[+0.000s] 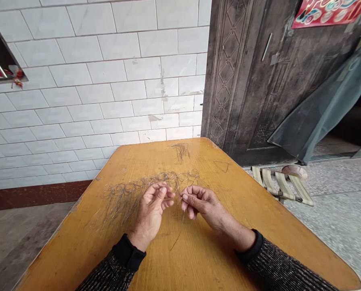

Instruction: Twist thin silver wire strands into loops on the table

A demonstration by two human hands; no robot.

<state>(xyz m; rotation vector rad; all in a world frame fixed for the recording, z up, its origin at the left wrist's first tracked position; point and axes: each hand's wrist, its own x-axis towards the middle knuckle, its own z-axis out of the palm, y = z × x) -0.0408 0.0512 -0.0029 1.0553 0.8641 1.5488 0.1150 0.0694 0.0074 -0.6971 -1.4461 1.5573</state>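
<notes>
My right hand [203, 202] is closed in a pinch above the table, thumb against fingertips. A thin wire [183, 216] sticks out below those fingers. Just to its left, my left hand [153, 206] has its fingers curled and the thumb close to the index finger; whatever they may hold is too fine to make out. Behind both hands lies a row of thin wires with looped ends [130, 186], their tails trailing toward me on the left. One short loose piece of wire [175, 241] rests on the wood between my forearms.
The wooden table [229, 250] narrows toward a white tiled wall [114, 89]. A small bundle of wires [180, 149] lies near its far edge, and a bent wire [222, 165] at the right. Beyond stand a dark carved door [244, 81] and a low strapped stool [282, 184].
</notes>
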